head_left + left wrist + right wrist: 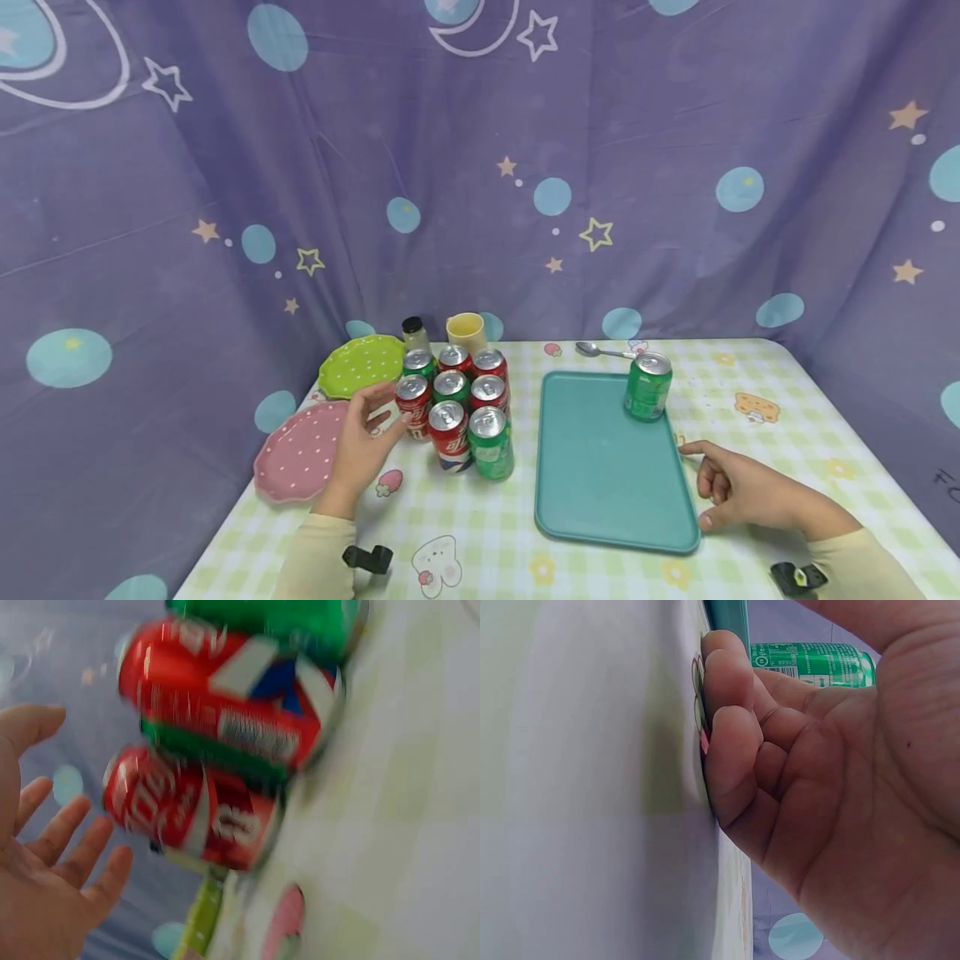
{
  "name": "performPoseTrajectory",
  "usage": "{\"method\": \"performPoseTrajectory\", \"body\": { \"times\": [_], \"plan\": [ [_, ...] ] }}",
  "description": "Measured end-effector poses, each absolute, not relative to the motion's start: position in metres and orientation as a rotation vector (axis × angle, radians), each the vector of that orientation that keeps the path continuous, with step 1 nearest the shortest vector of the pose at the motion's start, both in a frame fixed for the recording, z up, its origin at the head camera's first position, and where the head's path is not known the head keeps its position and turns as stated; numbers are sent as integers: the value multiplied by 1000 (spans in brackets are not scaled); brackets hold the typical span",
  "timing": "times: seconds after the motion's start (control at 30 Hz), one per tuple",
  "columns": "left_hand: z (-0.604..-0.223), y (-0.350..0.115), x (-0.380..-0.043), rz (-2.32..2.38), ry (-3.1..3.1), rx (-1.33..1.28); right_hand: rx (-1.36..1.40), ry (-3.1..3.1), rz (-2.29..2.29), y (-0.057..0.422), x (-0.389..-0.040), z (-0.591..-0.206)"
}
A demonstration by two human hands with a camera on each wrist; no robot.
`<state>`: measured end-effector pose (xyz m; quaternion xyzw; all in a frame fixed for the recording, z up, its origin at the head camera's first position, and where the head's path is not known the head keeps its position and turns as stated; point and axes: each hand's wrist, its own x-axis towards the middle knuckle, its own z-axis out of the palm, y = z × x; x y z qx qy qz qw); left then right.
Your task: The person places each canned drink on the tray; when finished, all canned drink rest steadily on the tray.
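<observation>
Beside the leftmost red soda can (415,416) is my left hand (362,450), its fingers spread and nothing in its grasp. The left wrist view shows these fingers (79,855) apart from that can (191,806). Several red and green cans stand upright in a tight group, with a red, white and blue can (450,440) and a green can (491,446) at the front. My right hand (750,492) rests at the right edge of a teal tray (600,467), index finger and thumb near its rim, the other fingers loosely curled. One green can (648,387) stands at the tray's far right corner.
A pink dotted plate (300,454) and a green dotted plate (360,367) lie on the left. Behind the cans stand a black-capped jar (415,333) and a yellow cup (467,331). A spoon (600,350) lies behind the tray, before a purple curtain (465,125).
</observation>
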<state>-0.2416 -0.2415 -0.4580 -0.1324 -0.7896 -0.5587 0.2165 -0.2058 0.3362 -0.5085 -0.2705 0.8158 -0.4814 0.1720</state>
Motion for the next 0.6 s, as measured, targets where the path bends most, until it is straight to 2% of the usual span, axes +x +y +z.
{"method": "performPoseTrajectory", "body": {
  "times": [0.17, 0.6],
  "plan": [
    [-470, -257, -244, -1666, -2190, -296, -773, 2316, -1363, 337, -207, -509],
    [-488, -251, -248, -1697, -2231, -192, -778, 2317, -1354, 336, -207, -507]
  ]
}}
